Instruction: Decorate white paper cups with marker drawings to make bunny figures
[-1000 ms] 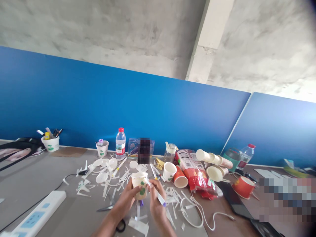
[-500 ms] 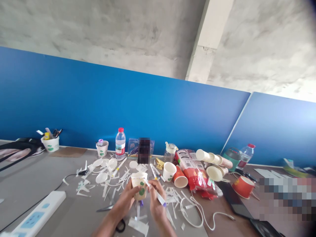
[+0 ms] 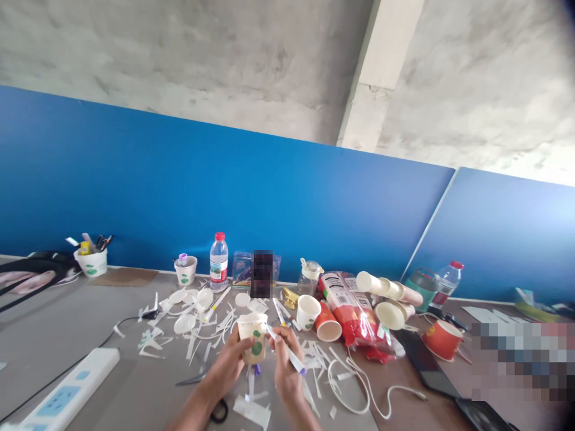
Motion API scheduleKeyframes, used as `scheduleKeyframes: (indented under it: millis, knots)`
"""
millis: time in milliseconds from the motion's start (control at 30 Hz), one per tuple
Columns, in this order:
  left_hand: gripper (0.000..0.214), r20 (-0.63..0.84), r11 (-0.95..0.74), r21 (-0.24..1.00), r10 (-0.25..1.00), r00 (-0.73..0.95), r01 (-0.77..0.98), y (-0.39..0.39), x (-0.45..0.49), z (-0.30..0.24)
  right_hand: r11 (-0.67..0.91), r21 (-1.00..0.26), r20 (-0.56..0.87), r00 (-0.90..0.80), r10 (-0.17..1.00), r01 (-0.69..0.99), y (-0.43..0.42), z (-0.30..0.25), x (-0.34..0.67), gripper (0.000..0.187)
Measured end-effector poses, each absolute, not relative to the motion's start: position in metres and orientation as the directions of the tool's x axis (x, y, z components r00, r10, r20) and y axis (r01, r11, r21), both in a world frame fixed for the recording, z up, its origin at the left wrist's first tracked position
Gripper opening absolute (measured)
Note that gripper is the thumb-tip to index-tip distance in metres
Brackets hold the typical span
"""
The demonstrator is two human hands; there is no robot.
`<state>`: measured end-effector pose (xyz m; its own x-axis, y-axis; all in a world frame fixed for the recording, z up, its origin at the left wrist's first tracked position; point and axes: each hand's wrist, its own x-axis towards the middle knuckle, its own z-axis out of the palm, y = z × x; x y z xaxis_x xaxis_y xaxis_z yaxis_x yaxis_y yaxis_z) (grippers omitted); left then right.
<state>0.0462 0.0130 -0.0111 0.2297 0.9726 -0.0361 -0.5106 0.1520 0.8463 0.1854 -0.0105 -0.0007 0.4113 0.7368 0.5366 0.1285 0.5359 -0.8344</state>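
My left hand (image 3: 231, 362) is wrapped round a white paper cup (image 3: 252, 329) with green leaf prints, held upright above the desk. Small coloured marks run below its rim. In my right hand (image 3: 287, 359) is a white marker (image 3: 287, 353) with a purple end, its tip at the cup's right side near the rim. Whether the tip touches the cup is too small to tell. A purple cap (image 3: 257, 369) shows just under the cup. Scissors (image 3: 218, 412) lie partly hidden beneath my left forearm.
Paper scraps (image 3: 153, 340) litter the desk around my hands. Behind stand a water bottle (image 3: 219, 263), a small cup with pens (image 3: 185, 272) and another white cup (image 3: 308, 312). To the right are a red cup package (image 3: 350, 305), a white cable (image 3: 354, 409) and a red cup (image 3: 442, 340).
The marker tip has shifted slightly up and left along the cup's rim, and the cup has turned or tilted a little. Both hands keep their hold.
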Motion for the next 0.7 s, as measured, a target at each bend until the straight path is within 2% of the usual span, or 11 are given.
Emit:
scheduleKeyframes:
  millis: [133,400,700]
  knots:
    - [0.047,-0.038,0.153,0.839,0.973,0.226,-0.521,0.0133,0.045,-0.012,0.531,-0.837,0.534,0.403,0.744,0.129,-0.0115,0.0009,0.1852,0.056]
    - [0.068,0.006,0.094,0.891,0.976,0.219,-0.444,0.0114,0.0497,-0.0035,0.543,-0.83,0.546,0.387,0.743,0.128,-0.0115,-0.0025,0.1851,0.053]
    - [0.061,-0.004,0.107,0.88,0.976,0.218,-0.462,0.014,0.0494,-0.007,0.548,-0.829,0.548,0.36,0.755,0.111,-0.0116,-0.001,0.1834,0.051]
